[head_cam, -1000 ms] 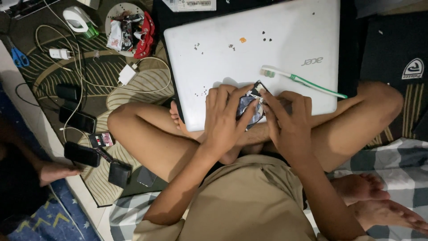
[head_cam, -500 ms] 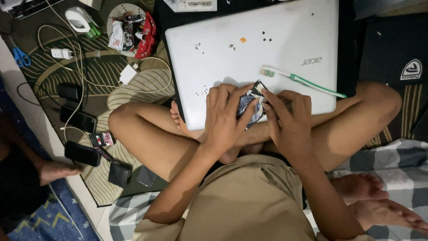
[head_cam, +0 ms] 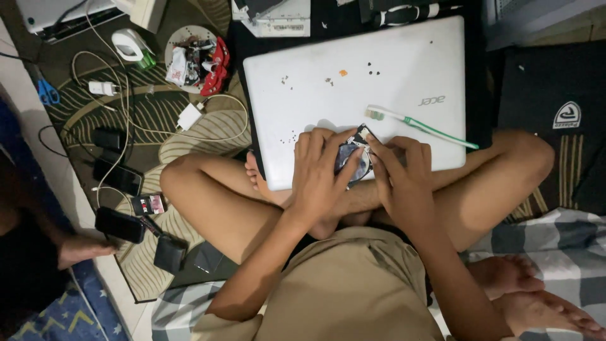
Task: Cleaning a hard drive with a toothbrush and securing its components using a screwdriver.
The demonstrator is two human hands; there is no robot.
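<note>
Green toothbrush (head_cam: 421,124), black phones (head_cam: 120,225), white cables (head_cam: 136,101).

One white laptop (head_cam: 353,88) is seen, closed. On its lid one green-handled toothbrush (head_cam: 420,124) is counted, and one small metal drive (head_cam: 353,161) at its near edge. Left of the laptop, two white chargers (head_cam: 189,116) are counted, one blue pair of scissors (head_cam: 45,92), and three dark phones (head_cam: 120,225).

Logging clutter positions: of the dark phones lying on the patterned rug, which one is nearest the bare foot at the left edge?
The black phone lowest on the rug, right beside the foot; the other phones lie farther up, near the white cables.
</note>
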